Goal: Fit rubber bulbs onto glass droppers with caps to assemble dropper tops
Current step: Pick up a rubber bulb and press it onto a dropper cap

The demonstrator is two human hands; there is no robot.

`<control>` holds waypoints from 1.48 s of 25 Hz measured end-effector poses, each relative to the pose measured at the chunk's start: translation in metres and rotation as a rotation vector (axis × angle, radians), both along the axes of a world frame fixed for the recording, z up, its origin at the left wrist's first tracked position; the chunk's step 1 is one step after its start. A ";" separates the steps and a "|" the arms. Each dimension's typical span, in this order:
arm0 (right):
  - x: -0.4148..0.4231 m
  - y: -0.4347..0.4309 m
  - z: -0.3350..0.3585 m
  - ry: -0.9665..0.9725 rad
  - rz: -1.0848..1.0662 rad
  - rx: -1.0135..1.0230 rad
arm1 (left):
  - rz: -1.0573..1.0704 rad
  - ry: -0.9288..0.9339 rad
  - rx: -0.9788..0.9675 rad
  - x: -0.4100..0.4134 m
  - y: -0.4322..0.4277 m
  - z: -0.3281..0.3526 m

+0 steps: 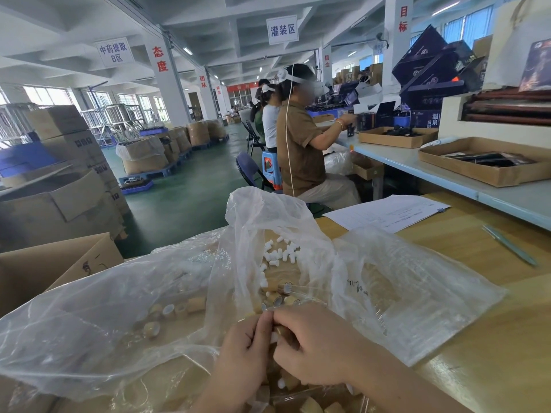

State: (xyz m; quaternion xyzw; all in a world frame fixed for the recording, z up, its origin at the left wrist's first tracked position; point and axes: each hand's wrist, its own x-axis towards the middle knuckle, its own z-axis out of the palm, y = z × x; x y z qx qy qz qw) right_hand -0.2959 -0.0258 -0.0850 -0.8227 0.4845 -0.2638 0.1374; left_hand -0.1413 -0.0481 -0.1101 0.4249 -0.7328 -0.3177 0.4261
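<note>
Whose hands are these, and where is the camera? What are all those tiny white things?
The camera sits on a person's head, looking down, so you see their own hands. The left hand and right hand together pinch one small tan cap. The tiny white things are rubber bulbs, lying in a clear plastic bag on a wooden table. More caps lie in the bag too. A paper and a pen lie further right.
</note>
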 end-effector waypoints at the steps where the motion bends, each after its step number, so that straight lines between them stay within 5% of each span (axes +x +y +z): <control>1: 0.000 0.000 0.001 -0.002 0.012 0.007 | -0.012 0.031 0.032 -0.001 0.001 0.002; 6: 0.002 0.001 0.001 0.023 -0.001 -0.078 | -0.057 0.170 0.188 -0.001 0.002 0.005; 18: 0.005 0.001 -0.003 -0.062 -0.008 -0.098 | -0.017 0.144 0.100 -0.006 0.006 0.008; 24: 0.006 0.002 -0.003 -0.073 -0.075 -0.161 | 0.024 0.025 -0.102 0.001 0.001 -0.001; 32: 0.002 -0.002 0.001 -0.013 -0.134 -0.245 | -0.009 -0.003 -0.060 0.003 -0.001 -0.007; 37: 0.001 -0.001 -0.002 0.042 -0.210 -0.098 | -0.057 0.101 0.071 0.001 0.002 -0.003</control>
